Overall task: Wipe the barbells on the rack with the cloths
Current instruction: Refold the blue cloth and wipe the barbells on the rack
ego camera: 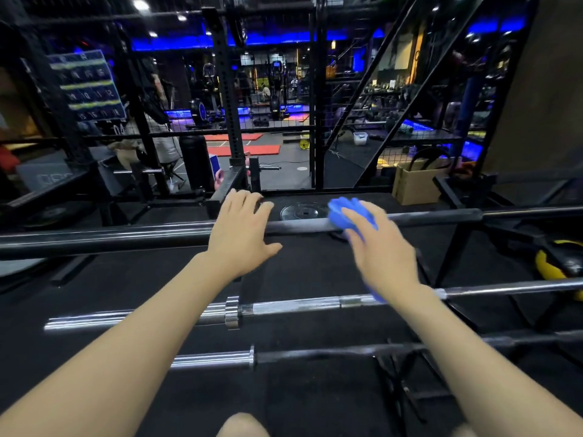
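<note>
Far left: round black weight plate (52,214) on the dark floor, dim and partly behind the frame bars.

Upper row: long dark matte steel barbell (126,236) lying level across the rack, its left end cut off by the picture edge.

Centre left: left hand (241,230), palm down on that dark barbell, fingers straight and lying over the top of it, gripping nothing.

Middle row: bright chrome barbell (296,305) with a ringed collar, knurled on the grip section, partly covered by both forearms.

Lower row: third barbell with chrome sleeve and dark shaft (217,359), its right part dim and hard to follow.

Centre, beyond the top bar: flat round grey weight plate (303,212) on the floor.

Centre right: right hand (383,252), motion-blurred, fingers curled over a crumpled blue cloth (345,212) pressed on the dark barbell; a strip of blue also shows under the wrist.

Right: open brown cardboard box (415,184) holding a black looped strap; other contents hidden.

Far right: yellow and black round object (555,263), cut off, kind unclear.
</note>
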